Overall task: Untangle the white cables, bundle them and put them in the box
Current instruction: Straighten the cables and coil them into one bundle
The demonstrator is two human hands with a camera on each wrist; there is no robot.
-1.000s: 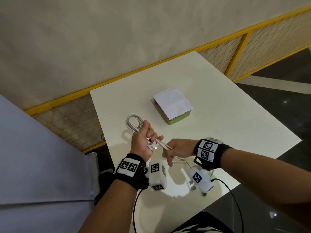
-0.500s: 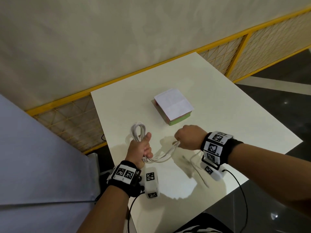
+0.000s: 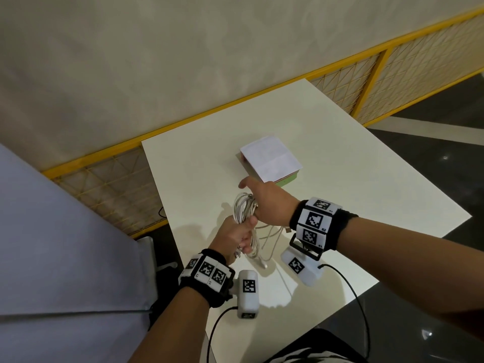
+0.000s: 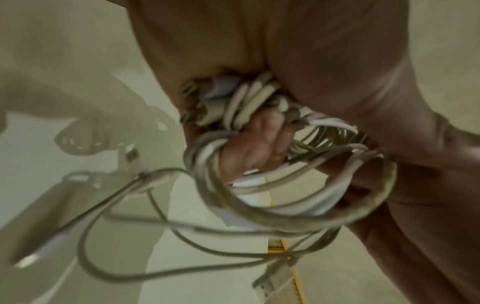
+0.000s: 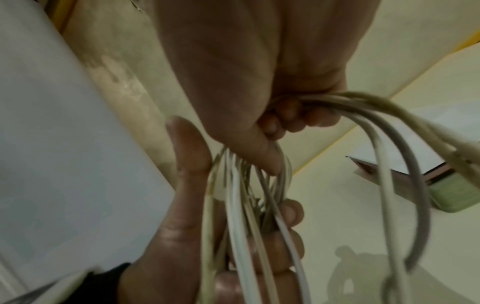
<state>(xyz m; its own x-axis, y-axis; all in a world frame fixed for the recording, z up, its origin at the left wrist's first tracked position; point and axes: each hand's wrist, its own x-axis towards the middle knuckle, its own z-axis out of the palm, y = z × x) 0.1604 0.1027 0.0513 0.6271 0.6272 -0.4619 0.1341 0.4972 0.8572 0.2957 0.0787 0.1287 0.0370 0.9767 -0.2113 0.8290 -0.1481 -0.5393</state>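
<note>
Left hand: the left hand [image 3: 237, 235] sits low and centre-left in the head view, above the table, fingers curled into a fist round the coiled part of the white cables [image 3: 245, 213]; in the left wrist view the curled fingers [image 4: 255, 144] have loops passing over and under them, with plug ends bunched against the palm.
Right hand: the right hand [image 3: 271, 203] is at mid-frame, just above and to the right of the left hand and touching it at the coil; in the right wrist view its fingers [image 5: 288, 119] are curled onto a few strands that arc away to the right of the frame, and its thumb lies against the bundle. In the head view one digit sticks out toward the upper left.
White cables: held in the air between both hands, looped upright above the left fist; loose tails hang down below the hands, and a plug end [image 3: 263, 263] hangs low toward the table [image 3: 366, 179].
Box: the box [image 3: 271, 161] stands on the table just beyond the right hand, at upper centre, green at its lower edge, with a white flap or sheet lying over its top.
Background: a yellow mesh railing [image 3: 366, 74] runs behind the table.
</note>
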